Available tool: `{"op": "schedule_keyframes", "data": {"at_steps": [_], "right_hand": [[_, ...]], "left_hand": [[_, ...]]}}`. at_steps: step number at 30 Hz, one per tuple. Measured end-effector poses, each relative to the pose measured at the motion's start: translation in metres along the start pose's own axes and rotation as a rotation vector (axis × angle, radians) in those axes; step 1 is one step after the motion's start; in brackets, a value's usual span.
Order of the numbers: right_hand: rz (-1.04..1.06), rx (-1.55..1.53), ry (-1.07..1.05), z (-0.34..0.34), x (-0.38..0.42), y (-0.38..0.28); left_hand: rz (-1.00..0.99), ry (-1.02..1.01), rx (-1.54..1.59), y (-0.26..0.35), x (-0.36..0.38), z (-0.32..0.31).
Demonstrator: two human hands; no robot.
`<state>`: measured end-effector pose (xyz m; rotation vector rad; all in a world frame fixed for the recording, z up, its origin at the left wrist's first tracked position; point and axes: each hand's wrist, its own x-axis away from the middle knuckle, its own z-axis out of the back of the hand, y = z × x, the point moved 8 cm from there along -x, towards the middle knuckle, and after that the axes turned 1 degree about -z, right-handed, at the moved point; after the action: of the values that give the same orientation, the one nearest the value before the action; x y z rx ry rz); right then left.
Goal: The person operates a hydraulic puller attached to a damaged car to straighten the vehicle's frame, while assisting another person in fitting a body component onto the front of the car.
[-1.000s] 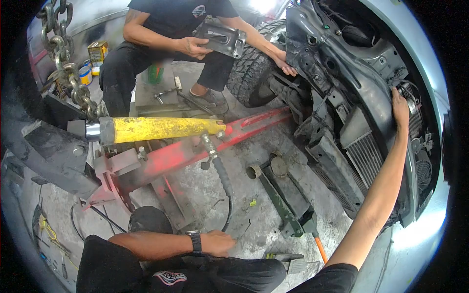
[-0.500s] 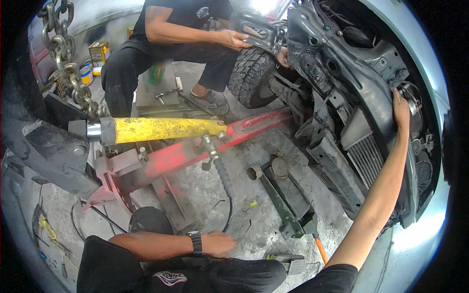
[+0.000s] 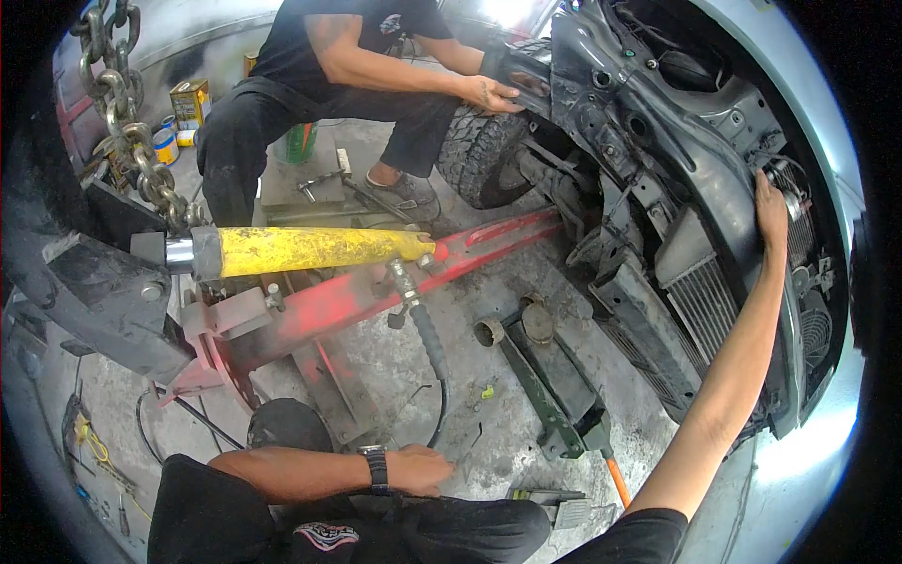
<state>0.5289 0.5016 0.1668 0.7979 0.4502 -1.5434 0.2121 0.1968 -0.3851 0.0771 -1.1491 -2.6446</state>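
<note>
My left hand [image 3: 421,470], below a wristwatch [image 3: 376,468], rests over my lap with its fingers curled in and nothing visible in them. My right hand [image 3: 772,214] reaches up to the right and grips the edge of a dark curved metal panel [image 3: 709,188] on the vehicle front. Part of its fingers is hidden. A finned cooler [image 3: 700,291] sits left of my right forearm, and a round metal part [image 3: 794,202] is just beside the hand.
A crouching co-worker [image 3: 376,47] has both arms at a metal part by the tire [image 3: 479,150]. A yellow cylinder [image 3: 319,251] lies above a red beam [image 3: 329,305]. On the floor stands a green jack [image 3: 554,376]; a thick chain [image 3: 122,103] hangs at left.
The co-worker's dark metal part has moved right and down against the vehicle. One co-worker's hand has shifted right, the other is now hidden behind the part. My hands have not moved.
</note>
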Motion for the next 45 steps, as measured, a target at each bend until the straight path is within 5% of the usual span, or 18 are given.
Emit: {"op": "schedule_keyframes", "data": {"at_steps": [10, 22, 31, 37, 45], "right_hand": [[0.116, 0.097, -0.027, -0.005, 0.000, -0.003], [-0.018, -0.039, -0.029, -0.005, -0.003, 0.006], [0.220, 0.124, 0.058, -0.007, -0.001, 0.001], [-0.062, -0.066, -0.024, -0.005, -0.002, 0.009], [-0.015, -0.033, 0.016, -0.005, -0.002, 0.006]], "left_hand": [[-0.030, 0.030, 0.014, 0.000, 0.000, 0.001], [-0.008, 0.017, -0.009, 0.001, 0.000, 0.003], [-0.032, 0.082, 0.011, 0.003, 0.001, 0.007], [-0.023, 0.076, 0.018, 0.003, 0.002, 0.007], [0.010, 0.057, 0.020, 0.003, 0.003, 0.011]]}}
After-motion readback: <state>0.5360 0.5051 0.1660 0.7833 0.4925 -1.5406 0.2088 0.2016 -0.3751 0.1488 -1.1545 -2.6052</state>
